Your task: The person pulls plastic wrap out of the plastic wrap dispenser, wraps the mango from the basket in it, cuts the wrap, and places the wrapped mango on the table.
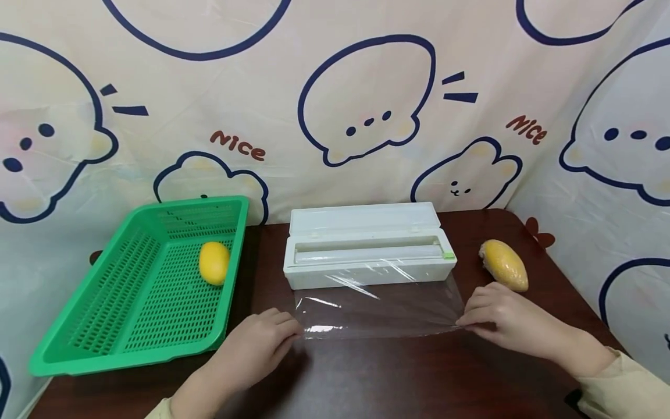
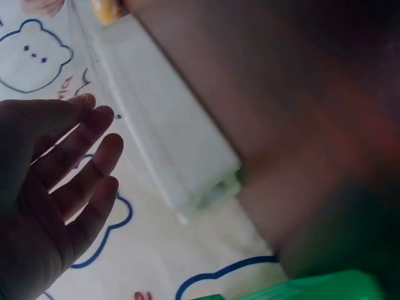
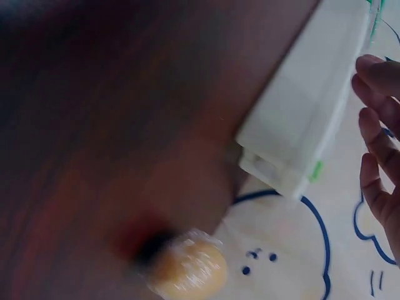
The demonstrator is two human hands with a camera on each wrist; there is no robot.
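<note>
A sheet of clear plastic wrap [image 1: 377,311] stretches out from the white dispenser box [image 1: 366,274], whose lid stands raised at the back with the roll showing inside. My left hand [image 1: 259,343] pinches the near left corner of the wrap between thumb and finger. At the near right corner, my right hand [image 1: 502,320] pinches it the same way, so the sheet's front edge runs nearly straight between them. Beyond the right hand lies a yellow fruit [image 1: 504,265] wrapped in film, its crinkled covering plain in the right wrist view.
A green plastic basket [image 1: 141,349] with slotted sides stands on the left, holding one bare yellow fruit [image 1: 214,263]. The dark wooden table [image 1: 377,378] backs onto a cartoon-printed cloth [image 1: 335,180], which also hangs along the right side.
</note>
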